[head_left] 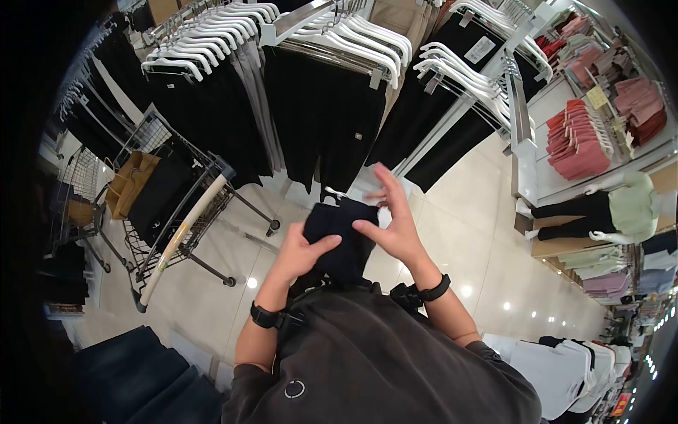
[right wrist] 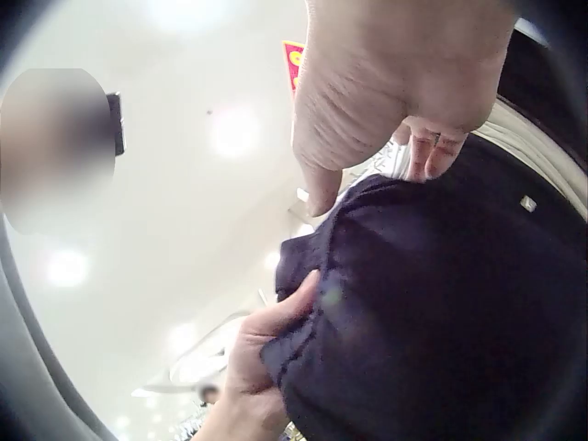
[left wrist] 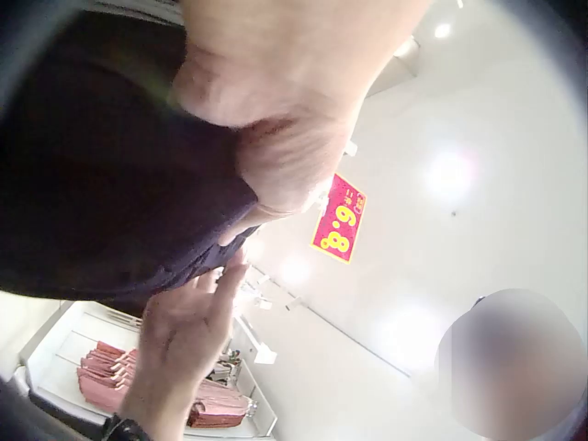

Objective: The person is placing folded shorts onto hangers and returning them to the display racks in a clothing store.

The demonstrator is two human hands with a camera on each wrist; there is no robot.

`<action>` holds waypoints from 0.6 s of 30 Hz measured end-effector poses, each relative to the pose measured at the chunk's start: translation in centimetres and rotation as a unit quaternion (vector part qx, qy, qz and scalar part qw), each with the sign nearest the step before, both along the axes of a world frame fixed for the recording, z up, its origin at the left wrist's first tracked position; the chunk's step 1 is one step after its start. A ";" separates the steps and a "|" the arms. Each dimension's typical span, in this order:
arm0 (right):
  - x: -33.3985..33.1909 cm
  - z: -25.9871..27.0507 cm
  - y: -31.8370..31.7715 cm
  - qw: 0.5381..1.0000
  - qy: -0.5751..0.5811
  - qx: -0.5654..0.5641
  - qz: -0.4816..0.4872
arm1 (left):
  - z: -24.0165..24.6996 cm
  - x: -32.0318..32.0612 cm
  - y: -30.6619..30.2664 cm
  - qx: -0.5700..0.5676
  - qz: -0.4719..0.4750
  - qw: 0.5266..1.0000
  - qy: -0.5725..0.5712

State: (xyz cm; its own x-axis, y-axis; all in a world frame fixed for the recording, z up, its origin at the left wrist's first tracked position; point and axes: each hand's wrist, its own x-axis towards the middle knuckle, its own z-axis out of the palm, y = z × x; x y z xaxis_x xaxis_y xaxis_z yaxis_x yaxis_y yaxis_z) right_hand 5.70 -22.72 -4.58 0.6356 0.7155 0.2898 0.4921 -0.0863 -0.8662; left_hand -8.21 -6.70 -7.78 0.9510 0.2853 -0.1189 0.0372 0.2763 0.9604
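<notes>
In front of the chest hangs a dark navy garment (head_left: 339,227) with a band-like top edge. The left hand (head_left: 298,253) grips its near left side, thumb on top and fingers hidden behind the cloth. At the opposite side, the right hand (head_left: 400,230) is spread, its thumb on the cloth and its fingers raised and blurred. In the right wrist view, the right hand (right wrist: 404,83) is over the edge of the cloth, while the left thumb presses on it below. A white hanger tip (head_left: 335,192) shows just beyond the garment.
Racks of black trousers (head_left: 325,106) on white hangers (head_left: 353,42) stand close ahead. A shopping cart (head_left: 180,233) holding a brown bag (head_left: 132,180) and dark cloth is to the left. Dark folded clothes (head_left: 141,374) lie lower left; a dressed mannequin (head_left: 628,208) is at right.
</notes>
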 end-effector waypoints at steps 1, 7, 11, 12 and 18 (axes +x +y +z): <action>0.2 -0.7 -0.1 0.999 -0.005 0.047 -0.006 | 0.5 -0.3 0.4 -0.017 0.006 1.000 -0.019; 1.0 -6.5 0.1 0.941 0.256 -0.093 0.200 | 4.4 -2.9 3.2 -0.061 0.068 0.989 -0.120; -0.6 -7.5 1.1 0.897 0.299 -0.181 0.272 | 4.7 -4.7 5.1 -0.083 0.097 0.982 -0.140; -1.2 -6.7 1.3 0.904 0.280 -0.172 0.272 | 4.6 -5.2 5.4 -0.091 0.101 0.980 -0.143; -1.5 -5.7 3.8 0.944 0.147 -0.074 0.287 | 4.1 -7.7 6.1 -0.074 0.008 0.988 -0.136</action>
State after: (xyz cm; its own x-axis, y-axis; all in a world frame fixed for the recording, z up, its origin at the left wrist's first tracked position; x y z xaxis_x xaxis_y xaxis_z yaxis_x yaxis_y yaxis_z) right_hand 4.23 -18.89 -10.31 0.1687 0.9852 0.0309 0.2356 -0.0099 -0.9718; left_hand -15.86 -0.60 -3.63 0.9491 0.2992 0.0981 -0.2214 0.4126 0.8836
